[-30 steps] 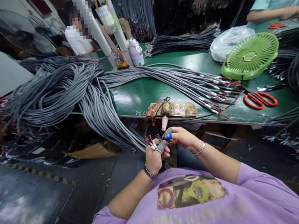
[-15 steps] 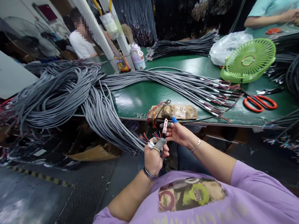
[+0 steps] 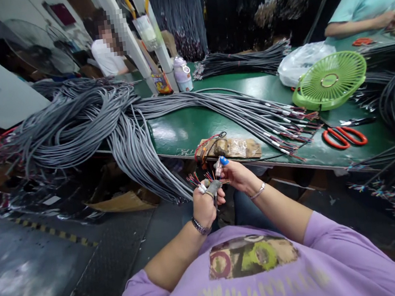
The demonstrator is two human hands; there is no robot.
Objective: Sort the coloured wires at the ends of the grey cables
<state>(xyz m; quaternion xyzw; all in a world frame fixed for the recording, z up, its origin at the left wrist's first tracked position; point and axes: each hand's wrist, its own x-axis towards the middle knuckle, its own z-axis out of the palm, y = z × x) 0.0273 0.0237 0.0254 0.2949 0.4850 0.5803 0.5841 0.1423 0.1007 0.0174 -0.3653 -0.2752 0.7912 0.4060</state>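
My left hand (image 3: 206,206), with a grey covering on the thumb, is closed around the ends of several grey cables (image 3: 173,181). Thin coloured wires (image 3: 194,180) fan out above its fingers. Just to the right, my right hand (image 3: 238,176) wears a blue finger cover (image 3: 223,160) on one fingertip. Its fingers are pinched on a small pale, flat piece with dark spots (image 3: 218,168), held close above the left thumb; its exact kind is unclear. Both hands are near each other in front of the table edge.
On the green table (image 3: 174,131) lie a taped wooden block (image 3: 242,147), orange-handled scissors (image 3: 344,137), a green fan (image 3: 330,80) and a spread of grey cables (image 3: 214,103). A large cable coil (image 3: 83,113) hangs over the left edge. Two people sit across the table.
My right hand has closed its fingers on the pale piece and come nearer to the left hand. My left hand has shifted slightly right, still holding the cables.
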